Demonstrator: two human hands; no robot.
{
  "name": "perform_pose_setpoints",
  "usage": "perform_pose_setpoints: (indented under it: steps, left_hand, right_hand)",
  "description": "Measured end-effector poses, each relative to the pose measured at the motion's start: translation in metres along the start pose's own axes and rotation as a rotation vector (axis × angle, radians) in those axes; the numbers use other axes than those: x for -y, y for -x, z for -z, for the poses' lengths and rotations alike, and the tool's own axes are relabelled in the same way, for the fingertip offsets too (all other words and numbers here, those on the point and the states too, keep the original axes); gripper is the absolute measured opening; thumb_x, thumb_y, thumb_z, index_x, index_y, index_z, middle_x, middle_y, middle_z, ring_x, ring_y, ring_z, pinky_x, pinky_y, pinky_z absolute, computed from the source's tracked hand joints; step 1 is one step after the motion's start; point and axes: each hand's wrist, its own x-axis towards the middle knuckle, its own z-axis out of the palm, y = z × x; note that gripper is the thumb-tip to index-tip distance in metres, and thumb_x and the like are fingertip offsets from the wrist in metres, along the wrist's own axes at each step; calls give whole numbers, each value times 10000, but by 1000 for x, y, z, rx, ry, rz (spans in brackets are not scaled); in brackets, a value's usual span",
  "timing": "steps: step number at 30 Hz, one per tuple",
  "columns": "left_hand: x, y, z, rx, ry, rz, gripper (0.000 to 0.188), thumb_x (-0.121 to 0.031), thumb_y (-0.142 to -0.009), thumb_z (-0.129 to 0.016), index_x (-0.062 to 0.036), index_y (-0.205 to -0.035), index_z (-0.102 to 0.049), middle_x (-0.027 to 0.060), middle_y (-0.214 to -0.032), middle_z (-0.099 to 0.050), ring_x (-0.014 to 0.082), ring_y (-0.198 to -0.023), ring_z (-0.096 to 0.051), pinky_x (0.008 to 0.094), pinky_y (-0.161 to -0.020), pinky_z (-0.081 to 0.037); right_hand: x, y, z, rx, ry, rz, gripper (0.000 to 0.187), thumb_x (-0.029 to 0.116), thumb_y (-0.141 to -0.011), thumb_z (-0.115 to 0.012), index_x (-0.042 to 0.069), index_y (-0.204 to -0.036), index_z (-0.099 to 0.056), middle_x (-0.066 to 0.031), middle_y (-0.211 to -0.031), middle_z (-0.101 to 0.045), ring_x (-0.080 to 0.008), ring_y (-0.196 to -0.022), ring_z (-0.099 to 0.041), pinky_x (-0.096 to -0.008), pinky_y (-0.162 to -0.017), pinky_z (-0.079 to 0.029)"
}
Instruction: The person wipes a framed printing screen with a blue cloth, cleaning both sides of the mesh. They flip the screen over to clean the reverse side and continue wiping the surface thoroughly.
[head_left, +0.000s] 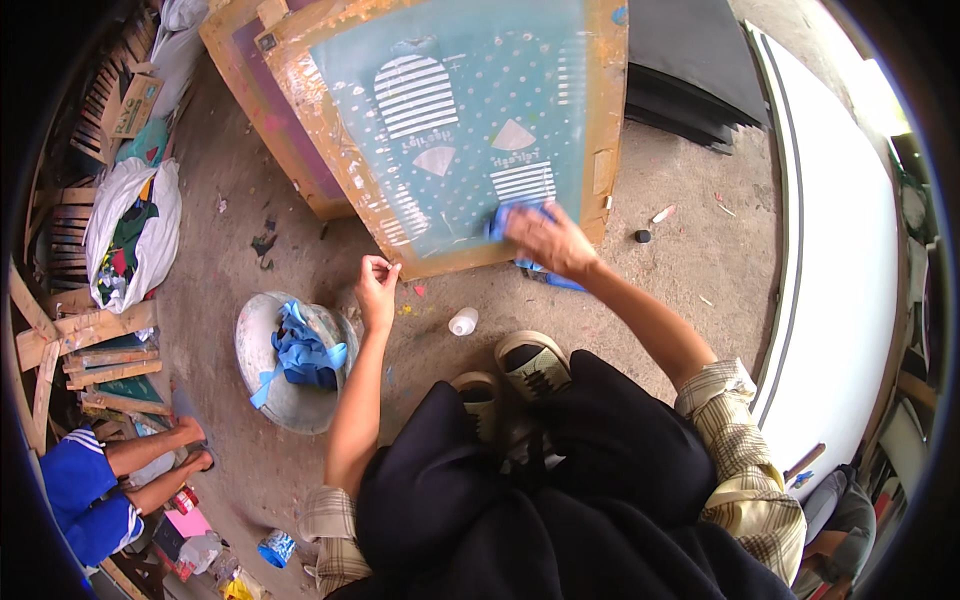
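A silk-screen printing frame (pixel 434 267) leans in front of me, its wooden border stained brown and its mesh teal with pale stripes, dots and fan shapes. Thumb and fingers of my left hand (pixel 376 290) pinch the frame's lower left corner. My right hand (pixel 552 240), slightly blurred, presses a blue cloth (pixel 497 222) against the lower right part of the mesh; most of the cloth shows left of the fingers. Another blue cloth (pixel 556 281) lies at the foot of the frame, partly hidden by my right hand and wrist.
A second frame (pixel 250 85) stands behind. Left of my arm sits a grey basin (pixel 290 412) with blue rags (pixel 305 345). A small white bottle (pixel 464 321) lies before my shoes. Black sheets (pixel 700 70) and a white panel (pixel 830 260) are right; a person's legs (pixel 150 455) show lower left.
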Motion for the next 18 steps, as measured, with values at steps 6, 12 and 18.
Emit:
perform_pose_setpoints:
  steps: [6, 12, 18]
  left_hand:
    - [-11, 7, 3, -4, 60, 35, 202, -44, -819, -682, -34, -904, -499, 34, -757, -596, 114, -673, -605, 243, -626, -494]
    - [-30, 9, 0, -189, -11, -31, 150, -78, -844, -664, -30, -922, -545, 60, -868, -547, 128, -739, -543, 292, -660, -466]
    - [-36, 5, 0, -148, -8, -96, 132, -100, -853, -656, -25, -891, -555, 69, -825, -570, 153, -688, -553, 282, -605, -454]
  right_hand:
    - [-11, 53, -44, -343, 19, -141, 583, 482, -971, -249, 241, -1483, -108, 51, -1544, -126, -121, -1410, -148, -400, -1170, -84]
    - [-18, 42, -30, -332, -145, -340, 576, 435, -953, -381, 177, -1451, -246, -46, -1509, -251, -200, -1414, -169, -452, -1149, -129]
    - [38, 44, -55, -384, -365, -464, 695, 401, -905, -513, 21, -1421, -244, -217, -1477, -234, -345, -1410, -130, -494, -1131, -150]
